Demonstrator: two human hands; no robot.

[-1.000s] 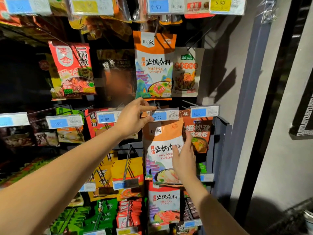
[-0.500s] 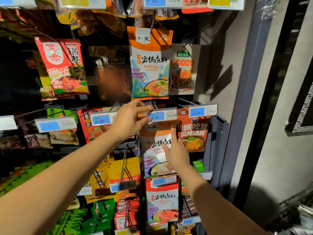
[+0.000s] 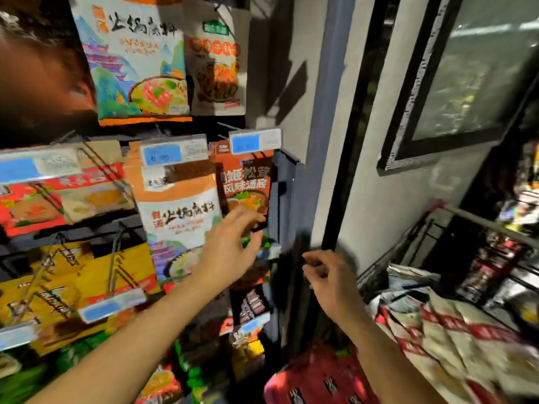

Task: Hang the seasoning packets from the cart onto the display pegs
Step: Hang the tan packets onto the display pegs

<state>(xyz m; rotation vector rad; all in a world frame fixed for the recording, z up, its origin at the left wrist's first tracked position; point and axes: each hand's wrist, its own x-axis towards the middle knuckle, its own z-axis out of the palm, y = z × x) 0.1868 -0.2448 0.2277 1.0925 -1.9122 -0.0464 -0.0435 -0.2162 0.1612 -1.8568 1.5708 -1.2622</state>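
Observation:
An orange-and-white seasoning packet (image 3: 178, 205) hangs on a display peg under a blue price tag (image 3: 172, 151). My left hand (image 3: 230, 246) hovers in front of its lower right corner with fingers spread, holding nothing. My right hand (image 3: 326, 275) is lower and further right, away from the rack, with fingers loosely curled and empty. At the lower right stands the cart (image 3: 478, 225), with seasoning packets (image 3: 437, 330) lying in it. The frame is blurred by motion.
More packets hang on neighbouring pegs: a red-brown one (image 3: 248, 182), yellow ones (image 3: 73, 281) at the lower left, and a larger orange one (image 3: 131, 53) above. A blue-grey rack post (image 3: 320, 141) and a wall with a dark frame (image 3: 455, 83) stand to the right.
Both hands have let go of the orange-and-white packet, which now hangs on its peg. My right hand has dropped and swung right toward the cart. The view has turned right.

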